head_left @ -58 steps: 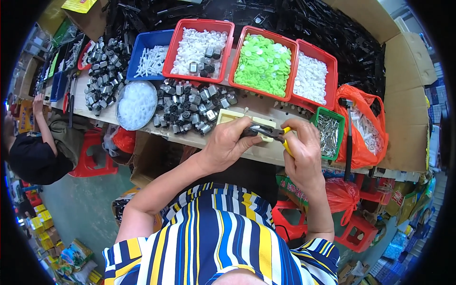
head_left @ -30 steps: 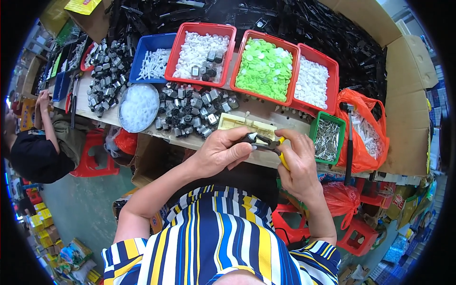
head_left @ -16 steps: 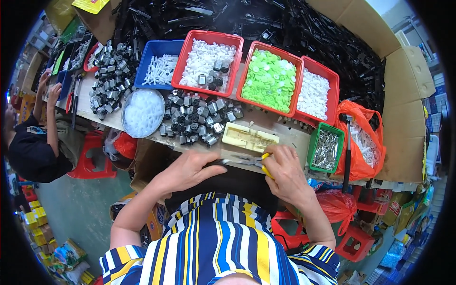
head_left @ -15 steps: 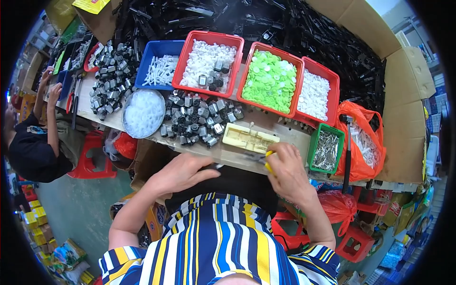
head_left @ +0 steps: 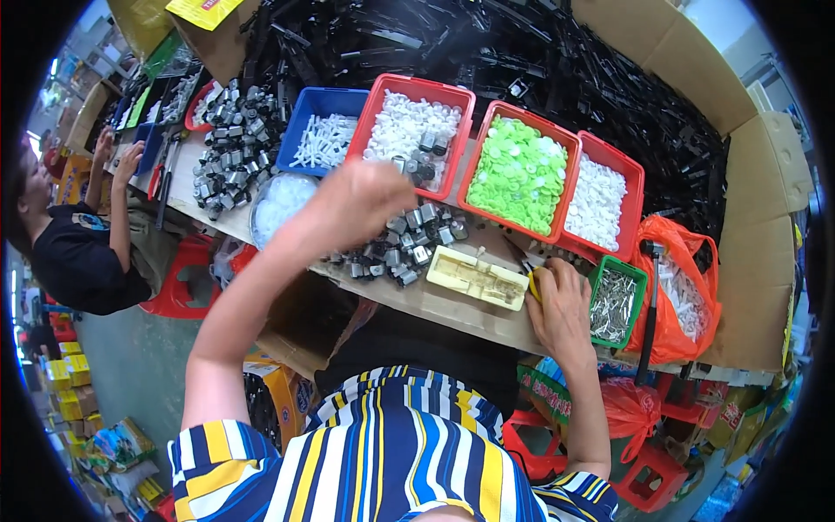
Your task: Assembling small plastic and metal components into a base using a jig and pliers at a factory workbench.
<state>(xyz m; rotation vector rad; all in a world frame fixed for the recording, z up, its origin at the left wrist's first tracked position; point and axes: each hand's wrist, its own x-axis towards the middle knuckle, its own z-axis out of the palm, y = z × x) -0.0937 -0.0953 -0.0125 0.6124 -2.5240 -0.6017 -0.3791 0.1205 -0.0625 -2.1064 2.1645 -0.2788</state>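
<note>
The left hand [head_left: 365, 198] is raised above the pile of small silver-and-black motors [head_left: 402, 246], near the lower left corner of a red plastic tray [head_left: 426, 83] filled with small white plastic pieces [head_left: 409, 117]. This hand is blurred; its fingers are seen bent inward, but whether something is pinched between them cannot be told.

By the right hand [head_left: 563, 304], a pair of pliers with yellow handles [head_left: 533, 285] is held low at the table [head_left: 409, 304], with the fingers closed around the handles, which are partly hidden by them. The dark head of the pliers is pointed away from the body. Just to the left of it, a cream-coloured rectangular block with hollows [head_left: 477, 277] is laid on the table, and it is touched by neither hand as far as can be seen.

To the right of the right hand, a green plastic tray [head_left: 642, 300] is placed, in which thin metal pins [head_left: 613, 300] are kept. Farther back, light green discs [head_left: 516, 174] are contained in another red tray [head_left: 509, 224]. On the far left, a co-worker in a dark shirt [head_left: 87, 252] is seen with both hands raised.
</note>
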